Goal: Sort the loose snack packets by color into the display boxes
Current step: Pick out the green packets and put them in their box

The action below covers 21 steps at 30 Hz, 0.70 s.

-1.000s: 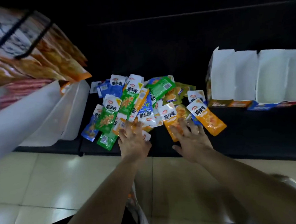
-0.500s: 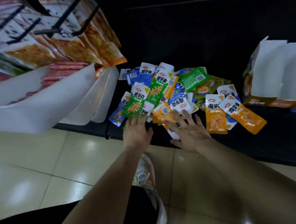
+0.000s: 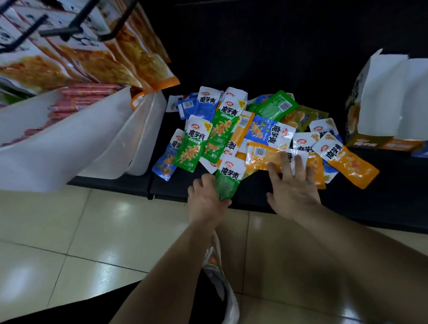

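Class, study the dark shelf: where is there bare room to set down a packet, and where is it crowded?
Bare shelf lies right of the outermost orange packet, in front of the display boxes. Crowded: the packet pile, close beside the white bins; the left hand grips a green packet there.

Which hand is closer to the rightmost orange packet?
Right. The right hand is just left of the orange packet; the left hand, farther left, holds a green packet.

Far left, large orange-and-white foil bags hang from black metal hooks above red sausages in a white plastic bin. Glossy cream floor tiles lie under my grey sneaker.
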### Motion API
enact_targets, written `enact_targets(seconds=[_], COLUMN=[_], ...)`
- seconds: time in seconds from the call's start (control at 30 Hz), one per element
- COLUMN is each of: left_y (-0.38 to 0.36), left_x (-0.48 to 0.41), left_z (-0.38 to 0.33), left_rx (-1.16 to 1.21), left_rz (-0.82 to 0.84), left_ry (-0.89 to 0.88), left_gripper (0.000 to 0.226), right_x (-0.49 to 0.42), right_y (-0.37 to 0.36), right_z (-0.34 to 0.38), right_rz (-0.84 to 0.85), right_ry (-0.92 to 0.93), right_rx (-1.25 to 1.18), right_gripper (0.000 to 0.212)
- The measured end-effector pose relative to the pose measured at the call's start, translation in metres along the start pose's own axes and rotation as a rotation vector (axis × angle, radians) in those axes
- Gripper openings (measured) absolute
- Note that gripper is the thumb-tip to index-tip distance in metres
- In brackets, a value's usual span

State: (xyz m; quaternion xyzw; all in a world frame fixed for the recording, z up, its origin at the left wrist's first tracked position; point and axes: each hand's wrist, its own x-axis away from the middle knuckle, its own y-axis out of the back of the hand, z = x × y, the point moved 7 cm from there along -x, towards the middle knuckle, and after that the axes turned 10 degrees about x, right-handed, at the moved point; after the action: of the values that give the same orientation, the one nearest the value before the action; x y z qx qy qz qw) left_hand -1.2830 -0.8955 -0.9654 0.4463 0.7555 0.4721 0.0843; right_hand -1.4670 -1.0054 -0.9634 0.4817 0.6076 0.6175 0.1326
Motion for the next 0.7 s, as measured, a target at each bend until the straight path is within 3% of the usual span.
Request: enact_targets(seconds=[0.1, 0.17, 0.27, 0.33, 0.4, 0.53, 0.6, 0.7], left_y=[0.006, 0.007, 0.005, -0.004, -0.01, -0.013, 0.006, 0.051], left_x=[-0.003, -0.002, 0.005, 0.01, 0.017, 0.008, -0.013, -0.048], left_z=[0.006, 0.005, -0.015, -0.029, -0.038, -0.03, -0.015, -0.001], left_rx=[0.215, 0.217, 0.21, 0.261, 0.32, 0.474, 0.497, 0.124], left_rz=[0.004, -0.032, -0.043, 0.041, 0.144, 0.301, 0.164, -0.19], left_ry=[0.138, 0.118, -0.079, -0.136, -0.126, -0.005, 0.093, 0.026], left_gripper=[0.078, 0.062, 0.032, 0.025, 0.024, 0.03, 0.029, 0.041], right_x=[0.007, 0.01, 0.007, 0.002, -0.004, -0.011, -0.011, -0.01], right_y=[0.016, 0.024, 0.028, 0.029, 0.027, 0.018, 0.013, 0.011], right_z=[0.012, 0.025, 0.044, 0.049, 0.047, 0.021, 0.008, -0.007], right_rz=[-0.114, -0.181, -0.061, 0.047, 0.104, 0.017, -0.014, -0.044], right_ry=[0.019, 0.103, 0.148, 0.06, -0.015, -0.138, -0.147, -0.127], right_rx=[-0.107, -0.296, -0.813, -1.08, -1.168, -1.158, -1.186, -1.203], right_gripper=[0.07, 0.051, 0.034, 0.038, 0.044, 0.012, 0.009, 0.018])
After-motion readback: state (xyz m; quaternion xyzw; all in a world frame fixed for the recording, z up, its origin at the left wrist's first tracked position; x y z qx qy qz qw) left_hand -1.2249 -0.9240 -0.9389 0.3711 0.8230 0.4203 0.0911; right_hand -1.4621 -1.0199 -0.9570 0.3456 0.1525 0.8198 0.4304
